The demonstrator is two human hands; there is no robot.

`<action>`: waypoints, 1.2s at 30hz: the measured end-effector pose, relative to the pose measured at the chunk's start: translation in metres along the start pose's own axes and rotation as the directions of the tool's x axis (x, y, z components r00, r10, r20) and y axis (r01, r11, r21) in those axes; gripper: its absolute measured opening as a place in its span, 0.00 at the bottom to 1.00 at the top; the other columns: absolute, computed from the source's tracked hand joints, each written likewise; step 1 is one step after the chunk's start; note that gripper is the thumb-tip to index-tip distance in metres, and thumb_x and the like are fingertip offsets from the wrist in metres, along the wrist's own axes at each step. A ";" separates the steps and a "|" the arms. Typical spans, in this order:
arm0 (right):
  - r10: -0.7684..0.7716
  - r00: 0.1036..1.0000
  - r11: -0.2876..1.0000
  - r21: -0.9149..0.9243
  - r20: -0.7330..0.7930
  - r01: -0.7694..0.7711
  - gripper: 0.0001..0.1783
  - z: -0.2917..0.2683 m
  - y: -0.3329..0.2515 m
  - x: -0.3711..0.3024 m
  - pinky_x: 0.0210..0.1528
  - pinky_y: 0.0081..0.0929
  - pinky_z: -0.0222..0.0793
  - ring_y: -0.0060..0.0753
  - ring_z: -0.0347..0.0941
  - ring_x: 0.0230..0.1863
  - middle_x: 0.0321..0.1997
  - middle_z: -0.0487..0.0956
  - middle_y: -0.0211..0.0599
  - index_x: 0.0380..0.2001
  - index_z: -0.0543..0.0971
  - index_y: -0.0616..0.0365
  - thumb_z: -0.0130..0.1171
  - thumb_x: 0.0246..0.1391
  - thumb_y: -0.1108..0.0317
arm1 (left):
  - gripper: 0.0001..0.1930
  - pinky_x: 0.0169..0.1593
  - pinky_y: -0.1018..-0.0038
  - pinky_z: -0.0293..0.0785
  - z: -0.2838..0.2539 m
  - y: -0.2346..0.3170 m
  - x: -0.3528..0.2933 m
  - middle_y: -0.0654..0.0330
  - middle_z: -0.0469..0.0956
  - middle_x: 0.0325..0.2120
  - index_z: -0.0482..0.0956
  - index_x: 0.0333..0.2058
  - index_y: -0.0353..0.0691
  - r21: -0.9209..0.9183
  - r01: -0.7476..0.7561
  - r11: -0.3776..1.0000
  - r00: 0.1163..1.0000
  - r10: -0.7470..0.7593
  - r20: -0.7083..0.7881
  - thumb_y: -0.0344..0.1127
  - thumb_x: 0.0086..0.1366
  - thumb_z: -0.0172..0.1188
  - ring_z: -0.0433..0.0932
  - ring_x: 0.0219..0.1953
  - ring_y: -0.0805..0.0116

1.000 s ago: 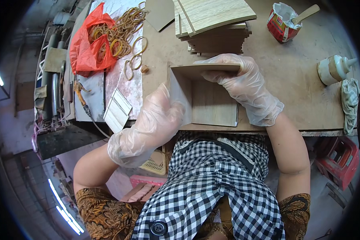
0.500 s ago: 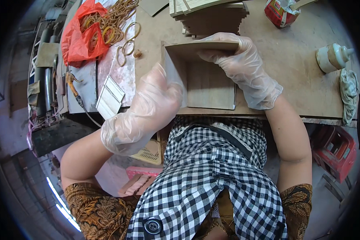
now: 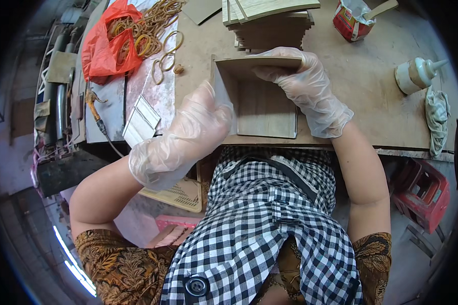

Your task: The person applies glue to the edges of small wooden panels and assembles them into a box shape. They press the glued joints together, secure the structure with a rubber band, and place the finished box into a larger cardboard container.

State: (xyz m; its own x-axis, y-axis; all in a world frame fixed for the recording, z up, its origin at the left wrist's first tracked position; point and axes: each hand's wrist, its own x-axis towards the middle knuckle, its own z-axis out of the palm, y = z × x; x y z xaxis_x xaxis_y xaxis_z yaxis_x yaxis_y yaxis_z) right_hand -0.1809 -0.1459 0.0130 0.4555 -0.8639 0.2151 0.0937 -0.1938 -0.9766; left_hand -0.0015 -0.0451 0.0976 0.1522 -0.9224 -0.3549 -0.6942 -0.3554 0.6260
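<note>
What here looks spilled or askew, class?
Rubber bands trail out of the red plastic bag at upper left, with loops lying loose beside it. The stacked boards look askew too: their edges jut out unevenly.

At the upper left of the frame, an orange-red plastic bag (image 3: 99, 57) lies open beside a heap of tan rubber bands (image 3: 148, 39). Below the bag sits a hook-ended tool (image 3: 92, 104) with a cable. At the upper right, an open red packet (image 3: 346, 23) holds a wooden stick (image 3: 382, 8); lower, near the right edge, a white nozzle bottle (image 3: 413, 76) sits above a crumpled cloth (image 3: 436, 121). A red plastic stool (image 3: 434, 207) shows at the lower right.
</note>
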 end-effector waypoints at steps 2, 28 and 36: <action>0.004 1.000 1.000 0.009 -0.001 -0.004 0.10 0.002 -0.001 0.000 0.44 0.20 0.72 0.16 0.74 0.36 0.35 0.85 0.26 0.38 0.85 0.58 0.70 0.49 0.75 | 0.13 0.41 0.56 0.76 0.005 -0.010 0.000 0.36 0.80 0.32 0.73 0.43 0.31 -0.024 -0.026 0.999 0.998 0.025 -0.050 0.31 0.60 0.53 0.80 0.38 0.37; 0.040 0.999 0.999 0.030 0.027 -0.041 0.38 -0.008 -0.043 -0.013 0.59 0.30 0.68 0.28 0.68 0.59 0.60 0.74 0.37 0.61 0.70 0.56 0.72 0.45 0.68 | 0.34 0.53 0.72 0.72 -0.055 -0.045 -0.020 0.55 0.77 0.51 0.65 0.64 0.39 -0.607 0.042 0.794 0.975 0.099 0.197 0.57 0.68 0.56 0.75 0.50 0.69; -0.253 0.933 0.966 -0.112 -0.256 0.231 0.34 -0.030 -0.011 -0.056 0.63 0.40 0.65 0.40 0.72 0.59 0.64 0.71 0.50 0.64 0.65 0.64 0.59 0.62 0.54 | 0.64 0.72 0.57 0.48 -0.102 -0.169 -0.058 0.43 0.58 0.66 0.49 0.70 0.40 0.437 -0.165 0.884 0.924 0.294 -0.246 0.50 0.39 0.80 0.53 0.70 0.43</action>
State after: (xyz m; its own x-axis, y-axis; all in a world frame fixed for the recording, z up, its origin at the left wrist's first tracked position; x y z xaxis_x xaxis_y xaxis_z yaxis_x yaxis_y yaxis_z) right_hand -0.2337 -0.1096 0.0120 0.1750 -0.8758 0.4498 0.0967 -0.4393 -0.8931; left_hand 0.1791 0.0526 0.0833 0.1097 -0.9936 0.0271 -0.9462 -0.0961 0.3089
